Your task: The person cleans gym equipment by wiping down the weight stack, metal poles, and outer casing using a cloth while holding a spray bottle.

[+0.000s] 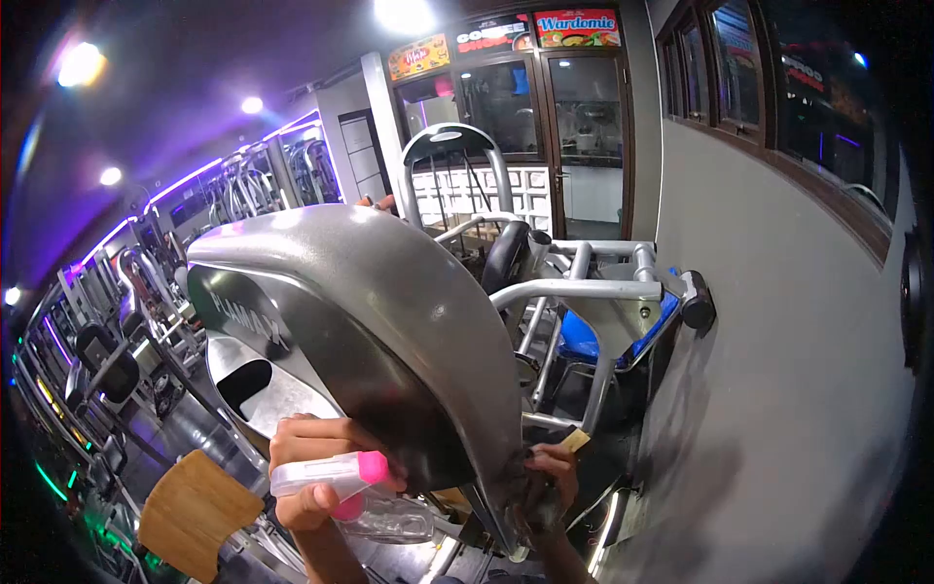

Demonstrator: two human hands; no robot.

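Observation:
A clear spray bottle (384, 521) with a white and pink head is gripped in my left hand (309, 472), close to the lower front of a large grey machine cover (389, 282). My right hand (553, 477) is closed at the cover's lower right edge. Beside its fingertips a small yellowish piece (576, 440) sticks out. Something dark lies under that hand, but I cannot make out what it is. The cover's curved top is glossy, and its dark side panel bears raised lettering.
Another person's fingers (377, 202) show behind the cover's top. Silver frame tubes (584, 289) and a blue seat (581, 336) stand to the right, near a grey wall (778, 389). A wooden board (199, 516) is at lower left. More gym machines (248, 180) line the left.

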